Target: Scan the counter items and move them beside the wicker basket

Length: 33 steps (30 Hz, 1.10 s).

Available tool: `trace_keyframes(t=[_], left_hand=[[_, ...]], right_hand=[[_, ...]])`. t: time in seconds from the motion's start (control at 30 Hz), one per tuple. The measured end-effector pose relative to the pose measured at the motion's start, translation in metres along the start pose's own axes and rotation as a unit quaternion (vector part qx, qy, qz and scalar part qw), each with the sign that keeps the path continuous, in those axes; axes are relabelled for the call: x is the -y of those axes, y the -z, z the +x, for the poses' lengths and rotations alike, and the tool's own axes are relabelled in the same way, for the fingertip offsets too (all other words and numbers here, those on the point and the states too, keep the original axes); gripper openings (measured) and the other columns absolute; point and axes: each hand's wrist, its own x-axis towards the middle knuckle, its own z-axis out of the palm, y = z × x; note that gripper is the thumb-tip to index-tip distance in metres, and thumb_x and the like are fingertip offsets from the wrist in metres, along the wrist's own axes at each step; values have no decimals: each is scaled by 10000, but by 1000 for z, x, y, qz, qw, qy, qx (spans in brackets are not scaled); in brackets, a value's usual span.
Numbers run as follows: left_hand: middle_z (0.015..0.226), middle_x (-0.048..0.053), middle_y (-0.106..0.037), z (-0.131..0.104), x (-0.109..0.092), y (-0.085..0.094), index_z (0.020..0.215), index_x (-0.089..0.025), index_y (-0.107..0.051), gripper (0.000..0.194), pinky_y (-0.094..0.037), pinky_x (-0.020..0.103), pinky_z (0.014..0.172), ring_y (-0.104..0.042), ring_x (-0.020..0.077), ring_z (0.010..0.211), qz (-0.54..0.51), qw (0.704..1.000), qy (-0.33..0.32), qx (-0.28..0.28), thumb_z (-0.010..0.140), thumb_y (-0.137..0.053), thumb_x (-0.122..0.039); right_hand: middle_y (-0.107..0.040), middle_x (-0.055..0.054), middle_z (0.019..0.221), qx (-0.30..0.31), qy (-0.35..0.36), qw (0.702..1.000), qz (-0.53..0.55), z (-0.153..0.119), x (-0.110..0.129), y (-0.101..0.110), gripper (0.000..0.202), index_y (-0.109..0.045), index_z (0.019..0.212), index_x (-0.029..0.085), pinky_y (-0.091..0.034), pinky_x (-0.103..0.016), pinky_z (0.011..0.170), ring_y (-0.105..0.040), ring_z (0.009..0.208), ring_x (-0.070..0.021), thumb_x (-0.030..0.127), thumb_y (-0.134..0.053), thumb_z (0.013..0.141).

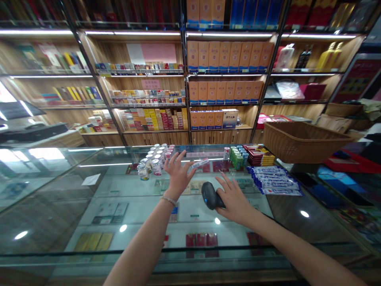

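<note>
My left hand (177,176) is over the glass counter, a bracelet on its wrist. Between its thumb and index finger is a slim white-and-pink pack (200,163), whose kind I cannot make out; the other fingers are spread. My right hand (235,198) is wrapped around a black handheld barcode scanner (209,195) with a small blue light. The scanner's head points left, below the slim pack. Beyond my left hand several small white bottles or cans (156,159) stand in rows on the counter.
On the right of the glass counter (137,222) are small green and blue cans (237,157), red and yellow packs (258,155), blue-and-white wrapped packs (275,180) and a wicker basket (303,139). A paper slip (91,180) lies left. Shelves with orange boxes (226,55) line the back.
</note>
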Motion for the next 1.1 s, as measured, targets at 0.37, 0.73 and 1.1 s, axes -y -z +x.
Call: trace_keyframes(t=[0.37,0.73,1.1], left_hand=[[1497,30,-579,3,-5,5,990,-358,-769,195,-94,566,1227,-415,319,1432,-37,999,26,25,891,-699,-510],[1470,26,-601,5,-13,11,1002,-363,-763,171,-113,546,1220,-417,304,1424,-37,999,5,3,895,-706,-483],[1480,25,-589,5,-9,10,1025,-372,-761,183,-122,561,1216,-411,317,1424,-36,999,27,30,886,-712,-481]], right_hand=[[-272,-167,1692,16,-20,998,58,29,-22,51,734,-579,1404,214,-77,-632,1262,-99,1599,-349,732,-585,884],[-397,-121,1629,-48,-98,983,147,118,-56,55,527,-781,1106,272,-207,-652,1207,-176,1568,-375,712,-558,920],[-453,-117,1597,-51,-81,983,153,124,-58,48,438,-787,1066,266,-236,-645,1203,-220,1561,-359,641,-609,926]])
